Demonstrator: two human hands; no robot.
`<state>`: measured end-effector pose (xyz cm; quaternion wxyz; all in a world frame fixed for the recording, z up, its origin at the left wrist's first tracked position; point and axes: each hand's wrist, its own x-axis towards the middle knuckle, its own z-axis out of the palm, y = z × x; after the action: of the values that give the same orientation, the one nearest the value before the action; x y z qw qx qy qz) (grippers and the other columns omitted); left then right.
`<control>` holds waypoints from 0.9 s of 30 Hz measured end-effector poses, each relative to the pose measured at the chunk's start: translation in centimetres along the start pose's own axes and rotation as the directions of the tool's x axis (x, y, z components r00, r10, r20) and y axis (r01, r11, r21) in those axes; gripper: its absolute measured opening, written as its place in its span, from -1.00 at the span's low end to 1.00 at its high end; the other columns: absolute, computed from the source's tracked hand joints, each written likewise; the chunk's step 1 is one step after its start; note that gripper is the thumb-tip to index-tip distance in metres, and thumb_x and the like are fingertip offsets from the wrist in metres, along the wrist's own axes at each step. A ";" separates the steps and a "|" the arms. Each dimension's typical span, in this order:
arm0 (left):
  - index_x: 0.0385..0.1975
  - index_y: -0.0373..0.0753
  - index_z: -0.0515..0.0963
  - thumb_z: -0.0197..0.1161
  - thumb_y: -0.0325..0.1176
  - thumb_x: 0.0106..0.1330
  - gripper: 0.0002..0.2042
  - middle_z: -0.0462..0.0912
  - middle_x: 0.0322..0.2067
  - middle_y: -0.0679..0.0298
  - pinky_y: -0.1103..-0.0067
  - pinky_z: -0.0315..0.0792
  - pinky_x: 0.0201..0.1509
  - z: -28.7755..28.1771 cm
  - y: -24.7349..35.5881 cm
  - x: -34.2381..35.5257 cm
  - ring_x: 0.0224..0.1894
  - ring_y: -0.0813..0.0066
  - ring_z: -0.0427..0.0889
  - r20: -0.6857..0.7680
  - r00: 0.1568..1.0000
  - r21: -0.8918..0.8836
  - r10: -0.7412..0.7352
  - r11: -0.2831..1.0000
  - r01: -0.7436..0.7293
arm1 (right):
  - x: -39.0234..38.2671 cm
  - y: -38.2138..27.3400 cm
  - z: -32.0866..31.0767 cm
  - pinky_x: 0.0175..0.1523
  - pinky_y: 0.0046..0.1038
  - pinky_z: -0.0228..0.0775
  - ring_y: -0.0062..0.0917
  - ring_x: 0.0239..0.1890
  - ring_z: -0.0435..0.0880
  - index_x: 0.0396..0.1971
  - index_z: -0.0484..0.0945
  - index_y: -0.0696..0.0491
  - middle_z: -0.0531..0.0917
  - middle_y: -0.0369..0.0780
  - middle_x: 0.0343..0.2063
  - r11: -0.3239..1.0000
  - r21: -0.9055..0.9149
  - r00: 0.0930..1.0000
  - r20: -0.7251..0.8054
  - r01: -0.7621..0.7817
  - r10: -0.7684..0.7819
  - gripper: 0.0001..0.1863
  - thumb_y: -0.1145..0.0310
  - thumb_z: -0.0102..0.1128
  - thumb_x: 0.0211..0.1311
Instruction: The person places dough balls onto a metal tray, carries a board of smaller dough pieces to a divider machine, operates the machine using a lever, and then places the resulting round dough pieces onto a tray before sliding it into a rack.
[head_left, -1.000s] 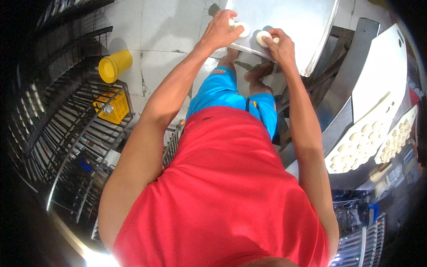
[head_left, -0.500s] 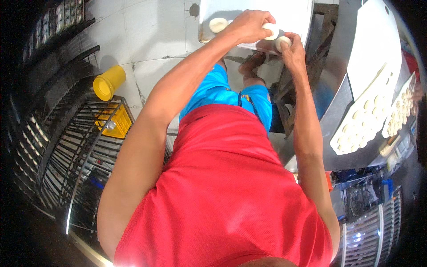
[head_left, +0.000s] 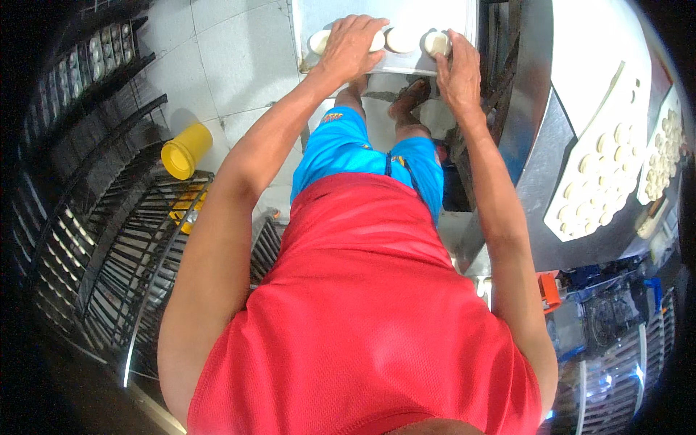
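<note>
At the top of the head view, a pale metal tray carries a row of flat white dough rounds along its near edge. My left hand reaches over the tray, its thumb and fingers around a dough round that it partly covers. Another dough round lies just left of that hand. One more dough round rests on the tray between my hands. My right hand, at the tray's near right, grips a dough round between thumb and fingers, at the tray surface.
On the right, a metal table bears a white board with several dough rounds, and a second loaded board beyond. A yellow container stands on the tiled floor at left, near black racks. An orange object is lower right.
My left hand has moved left along the tray, and a dough round now lies between the hands. My right hand has shifted slightly left and up with its round. The whole view has shifted a little.
</note>
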<state>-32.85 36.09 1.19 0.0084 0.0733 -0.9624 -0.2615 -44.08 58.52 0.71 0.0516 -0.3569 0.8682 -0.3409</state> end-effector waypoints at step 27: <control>-0.03 -0.24 0.60 0.36 -0.28 0.16 -0.63 0.56 0.09 0.11 0.21 0.28 0.21 4.7 35.5 13.5 0.14 0.05 0.46 -0.309 0.830 -0.202 0.465 0.820 -0.535 | -12.8 9.3 -33.3 0.05 -0.22 0.40 -0.18 -0.11 0.59 -0.02 0.61 0.10 0.66 -0.10 -0.13 0.884 -0.292 0.904 -0.338 -0.365 0.262 -0.63 0.37 0.37 0.15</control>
<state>-51.33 66.72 14.76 0.2065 -0.1538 -0.8918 -0.3721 -51.12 90.18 18.28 -0.0846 -0.1602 0.9592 -0.2171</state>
